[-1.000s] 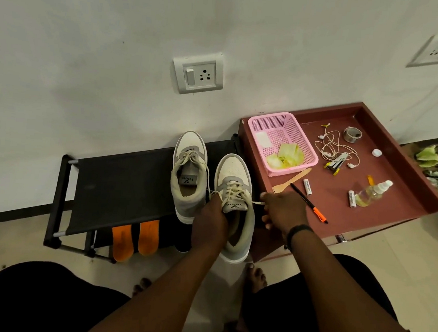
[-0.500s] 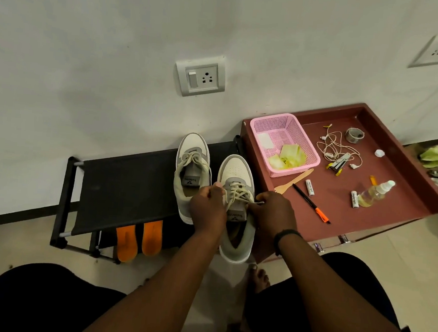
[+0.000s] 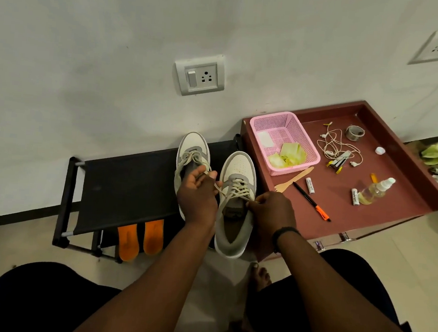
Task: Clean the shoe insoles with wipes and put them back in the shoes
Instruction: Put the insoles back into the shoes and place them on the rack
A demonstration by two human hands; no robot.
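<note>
Two grey and white sneakers stand on a black shoe rack: the left shoe further back, the right shoe nearer me. My left hand pinches a lace end of the right shoe, pulled out to the left. My right hand pinches the other lace end at the shoe's right side. Two orange insoles lean on the rack's lower shelf. Crumpled green wipes lie in a pink basket.
A maroon tray table on the right carries the basket, earphones, a tape roll, a spray bottle, batteries, a pen and a wooden fork. A wall socket is above the shoes. My bare foot rests on the floor.
My left hand rose from the shoe's heel side to the laces and pulled a lace end out to the left. My right hand moved in to the shoe's right side, holding the other lace.
</note>
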